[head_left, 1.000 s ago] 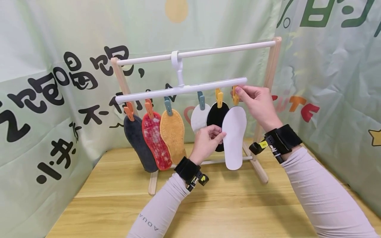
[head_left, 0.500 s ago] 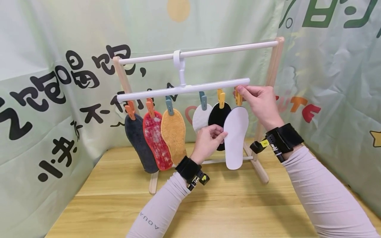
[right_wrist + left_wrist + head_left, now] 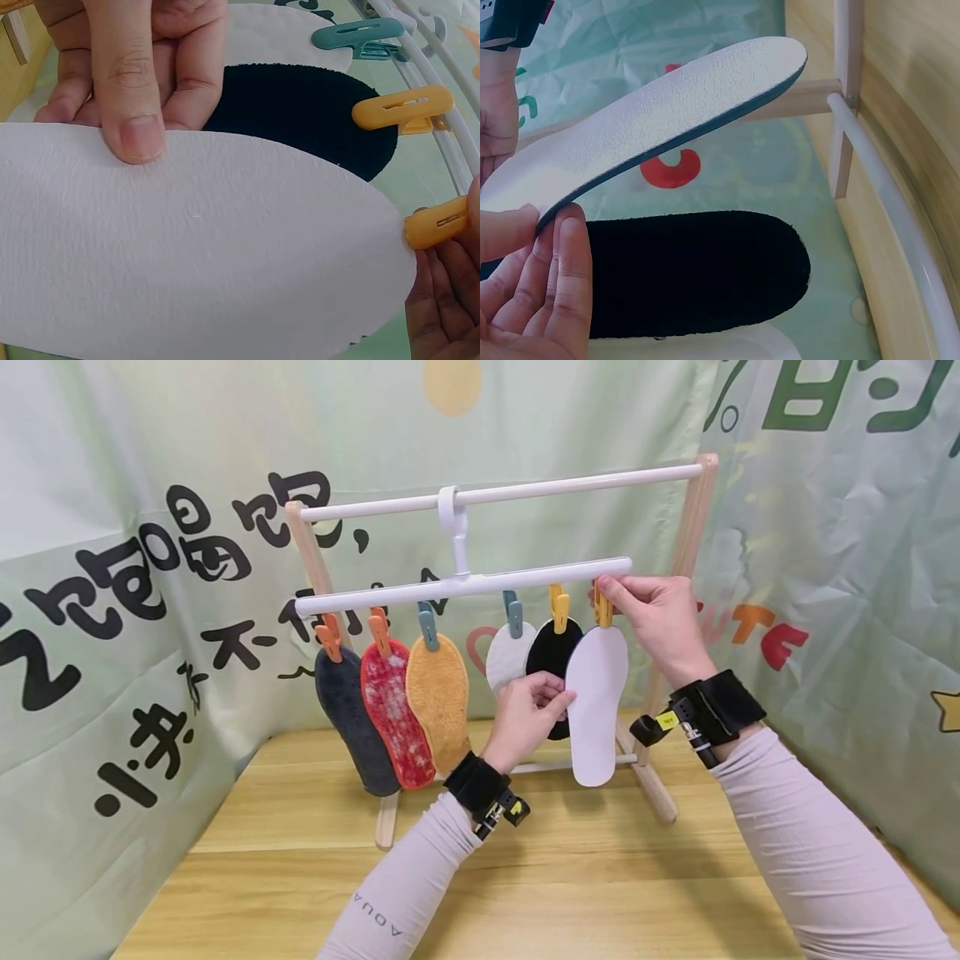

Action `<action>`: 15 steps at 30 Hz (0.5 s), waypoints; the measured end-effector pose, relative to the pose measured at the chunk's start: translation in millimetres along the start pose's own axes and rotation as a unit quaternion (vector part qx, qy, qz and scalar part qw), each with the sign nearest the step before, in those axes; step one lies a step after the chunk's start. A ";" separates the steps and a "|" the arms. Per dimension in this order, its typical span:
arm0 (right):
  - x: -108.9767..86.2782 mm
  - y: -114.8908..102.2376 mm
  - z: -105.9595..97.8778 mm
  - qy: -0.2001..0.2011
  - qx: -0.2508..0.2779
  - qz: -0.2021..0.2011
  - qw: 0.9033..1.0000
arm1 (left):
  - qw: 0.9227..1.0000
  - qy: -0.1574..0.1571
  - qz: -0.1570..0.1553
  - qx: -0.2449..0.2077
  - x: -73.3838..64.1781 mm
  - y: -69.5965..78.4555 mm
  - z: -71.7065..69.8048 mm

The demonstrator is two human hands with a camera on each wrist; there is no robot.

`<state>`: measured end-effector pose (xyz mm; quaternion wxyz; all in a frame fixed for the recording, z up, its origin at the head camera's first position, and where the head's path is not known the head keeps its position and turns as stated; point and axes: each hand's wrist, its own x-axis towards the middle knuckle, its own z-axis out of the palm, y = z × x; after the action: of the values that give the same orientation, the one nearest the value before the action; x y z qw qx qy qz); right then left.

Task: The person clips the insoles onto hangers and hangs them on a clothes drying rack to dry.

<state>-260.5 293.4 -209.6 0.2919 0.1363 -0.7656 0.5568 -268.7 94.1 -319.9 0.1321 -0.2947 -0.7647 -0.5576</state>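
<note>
My left hand (image 3: 525,714) pinches the left edge of a white insole (image 3: 597,710), thumb on its face and fingers behind. In the left wrist view the insole (image 3: 682,112) shows a dark edge. My right hand (image 3: 660,622) pinches a yellow clip (image 3: 603,603) under the right end of the white hanger bar (image 3: 525,578). The right wrist view shows that clip (image 3: 436,223) with its tip over the insole's top edge. Just left hangs a black insole (image 3: 551,647) from another yellow clip (image 3: 559,610), partly behind my left hand.
A white insole (image 3: 508,656) hangs from a teal clip (image 3: 514,617). Farther left hang a yellow insole (image 3: 437,693), a red-and-white one (image 3: 393,710) and a dark grey one (image 3: 352,718). The hanger hooks over the rail (image 3: 570,489) of a wooden rack standing on the table (image 3: 300,893).
The white insole has risen slightly, its top edge now meeting the yellow clip. Both hands keep their holds, and the view has shifted a little.
</note>
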 end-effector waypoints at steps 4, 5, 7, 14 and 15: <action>-0.5 -0.1 0.6 0.002 0.011 0.000 1.000 | 1.000 0.001 0.005 0.002 0.7 2.0 0.2; -0.5 -0.2 0.8 0.002 0.014 -0.001 1.000 | 1.000 0.001 0.006 0.002 0.8 2.5 0.4; -0.5 -0.4 0.9 0.002 0.017 -0.001 1.000 | 1.000 0.002 0.007 -0.002 1.1 3.4 1.2; -0.2 -0.3 1.5 -0.003 0.014 -0.002 1.000 | 1.000 0.010 0.010 -0.018 2.4 5.4 3.1; -0.2 -0.2 1.2 -0.003 0.012 -0.001 1.000 | 1.000 0.012 0.011 -0.019 2.7 5.7 3.2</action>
<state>-260.7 292.2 -209.8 0.2882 0.1423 -0.7595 0.5656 -267.0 99.0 -315.2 0.1416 -0.2988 -0.7491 -0.5740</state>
